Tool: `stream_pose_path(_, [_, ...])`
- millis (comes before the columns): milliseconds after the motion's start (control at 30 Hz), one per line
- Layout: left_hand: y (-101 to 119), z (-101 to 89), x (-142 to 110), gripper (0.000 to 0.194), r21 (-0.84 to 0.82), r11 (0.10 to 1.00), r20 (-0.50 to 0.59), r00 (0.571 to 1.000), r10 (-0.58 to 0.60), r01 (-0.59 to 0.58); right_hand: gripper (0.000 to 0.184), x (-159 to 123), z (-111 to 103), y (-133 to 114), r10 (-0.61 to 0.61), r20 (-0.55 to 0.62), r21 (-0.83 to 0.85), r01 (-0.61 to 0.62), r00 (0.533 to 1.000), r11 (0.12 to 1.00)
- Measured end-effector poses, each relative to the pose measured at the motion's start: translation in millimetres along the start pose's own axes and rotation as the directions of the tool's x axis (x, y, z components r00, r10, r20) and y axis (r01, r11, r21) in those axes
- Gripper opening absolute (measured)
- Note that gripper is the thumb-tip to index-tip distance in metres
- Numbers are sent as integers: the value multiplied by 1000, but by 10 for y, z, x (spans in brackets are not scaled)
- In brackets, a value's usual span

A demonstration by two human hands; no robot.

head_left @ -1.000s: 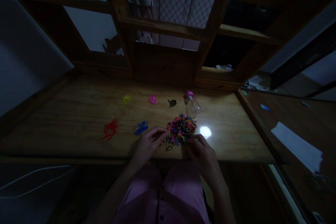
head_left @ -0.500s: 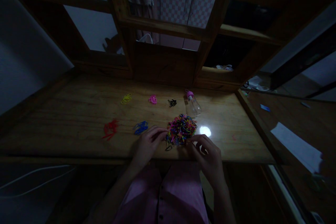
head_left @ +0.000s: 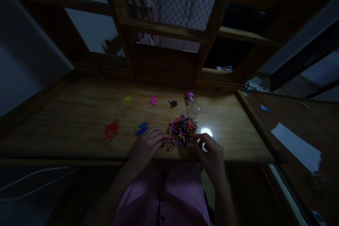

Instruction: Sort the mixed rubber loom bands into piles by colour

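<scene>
A heap of mixed-colour rubber bands (head_left: 182, 129) lies on the wooden desk near its front edge. My left hand (head_left: 149, 144) is at the heap's left side, thumb and fingers pinched together at its edge. From the right, my right hand (head_left: 210, 152) reaches the heap's lower right edge, thumb and forefinger closed in a pinch. What either pinch holds is too small and dark to make out. Beside my left hand sits a small group of blue bands (head_left: 142, 128). Red bands (head_left: 111, 130), yellow bands (head_left: 127, 100), pink bands (head_left: 153, 100) and black bands (head_left: 173, 104) lie in separate groups.
A clear bottle with a pink cap (head_left: 194, 105) lies behind the heap. Wooden shelving (head_left: 164, 65) rises at the desk's back. To the right, white paper (head_left: 296, 146) and a small blue packet (head_left: 265, 108) lie on a brown surface past a raised edge (head_left: 254, 123).
Both hands stay at the heap with slight finger shifts. My left fingers have flattened a little over the heap's left edge, and my right fingertips have moved slightly. The view has shifted slightly.
</scene>
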State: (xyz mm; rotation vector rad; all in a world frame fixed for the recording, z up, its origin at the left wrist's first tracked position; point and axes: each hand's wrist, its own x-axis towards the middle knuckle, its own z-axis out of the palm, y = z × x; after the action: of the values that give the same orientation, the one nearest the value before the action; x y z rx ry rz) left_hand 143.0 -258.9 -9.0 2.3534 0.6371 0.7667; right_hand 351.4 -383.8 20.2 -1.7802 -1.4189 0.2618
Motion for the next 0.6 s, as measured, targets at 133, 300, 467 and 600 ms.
stream_pose_path(133, [62, -37, -74, 15, -10, 998, 154, 986, 61, -61, 13, -30, 56, -35, -7, 81, -4, 8, 997, 1000])
stream_pose_path(300, [54, -35, -59, 14, 15, 994, 188, 977, 100, -104, 14, 13, 74, 31, 4, 38, -31, -3, 999, 1000])
stream_pose_path(467, [-14, -6, -21, 15, -3, 989, 222, 965, 142, -145, 14, 104, 67, 131, 35, -48, -37, -37, 998, 999])
stream_pose_path(600, [-64, 64, 3, 15, 55, 982, 243, 956, 162, -180, 13, 165, 134, 169, 38, -38, -70, -41, 999, 997])
